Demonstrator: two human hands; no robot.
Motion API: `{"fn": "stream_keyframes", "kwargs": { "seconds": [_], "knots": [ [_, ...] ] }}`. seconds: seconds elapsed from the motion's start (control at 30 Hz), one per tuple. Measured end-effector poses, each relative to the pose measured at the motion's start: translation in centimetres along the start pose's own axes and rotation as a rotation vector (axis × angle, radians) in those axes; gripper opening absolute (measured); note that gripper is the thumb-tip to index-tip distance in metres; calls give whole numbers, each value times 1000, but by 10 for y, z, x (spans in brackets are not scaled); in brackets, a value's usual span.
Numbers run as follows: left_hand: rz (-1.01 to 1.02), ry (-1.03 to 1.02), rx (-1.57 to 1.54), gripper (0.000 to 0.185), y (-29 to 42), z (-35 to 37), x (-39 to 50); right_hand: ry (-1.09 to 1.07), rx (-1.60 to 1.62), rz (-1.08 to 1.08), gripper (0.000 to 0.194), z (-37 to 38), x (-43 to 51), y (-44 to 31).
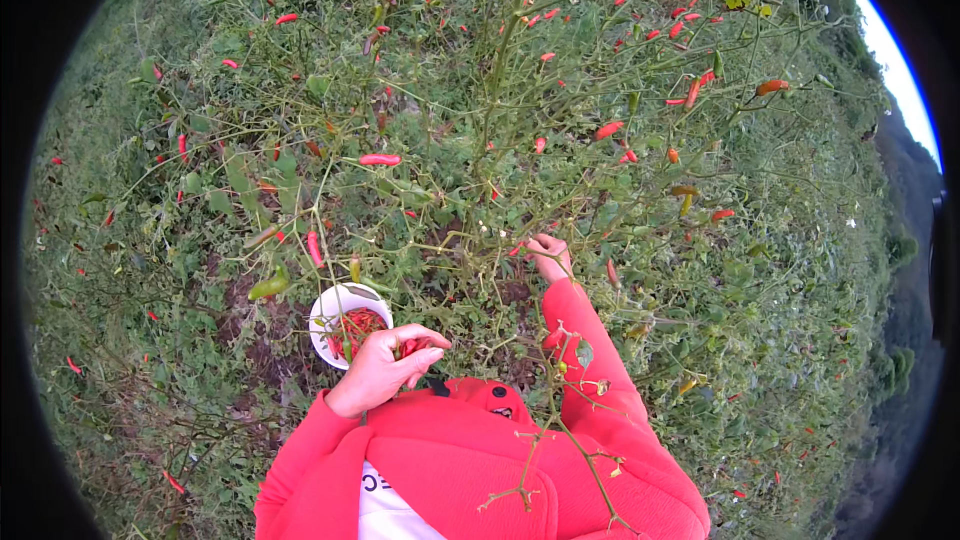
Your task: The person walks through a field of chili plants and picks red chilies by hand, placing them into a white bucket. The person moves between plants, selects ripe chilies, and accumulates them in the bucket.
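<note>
My left hand [386, 367] is curled around several picked red chili peppers [409, 347], palm partly up, just beside a white bucket [322, 305]. Many red chilies [358, 324] lie inside the bucket, and a few green ones show among them. Out among the stems of a chili plant [506, 37], my right hand [551, 256] has its fingertips pinched at a small red chili pepper [516, 249]. Part of that pepper is hidden by the fingers.
Thin branches cross above the bucket, carrying a red chili [314, 248] and a green chili [268, 287]. A nearly leafless branch [589, 465] hangs before my red jacket [465, 457]. More ripe chilies [608, 130] dot the dense plants ahead. Dark soil [259, 349] shows left of the bucket.
</note>
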State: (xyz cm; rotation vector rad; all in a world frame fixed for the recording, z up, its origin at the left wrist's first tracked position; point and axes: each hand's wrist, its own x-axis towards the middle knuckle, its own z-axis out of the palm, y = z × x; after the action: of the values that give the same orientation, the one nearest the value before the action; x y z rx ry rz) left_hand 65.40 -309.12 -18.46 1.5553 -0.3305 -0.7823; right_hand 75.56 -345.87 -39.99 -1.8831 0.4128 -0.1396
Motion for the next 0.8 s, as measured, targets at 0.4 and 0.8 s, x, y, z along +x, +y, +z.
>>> {"fn": "stream_keyframes", "kwargs": {
  "seconds": [0.4,0.8],
  "knots": [
    [64,-39,-76,13,4,5,7,-19,260,-136,16,-60,-107,-64],
    [185,-128,-127,11,16,21,0,107,660,-179,15,-109,-238,-169]
  ]
}}
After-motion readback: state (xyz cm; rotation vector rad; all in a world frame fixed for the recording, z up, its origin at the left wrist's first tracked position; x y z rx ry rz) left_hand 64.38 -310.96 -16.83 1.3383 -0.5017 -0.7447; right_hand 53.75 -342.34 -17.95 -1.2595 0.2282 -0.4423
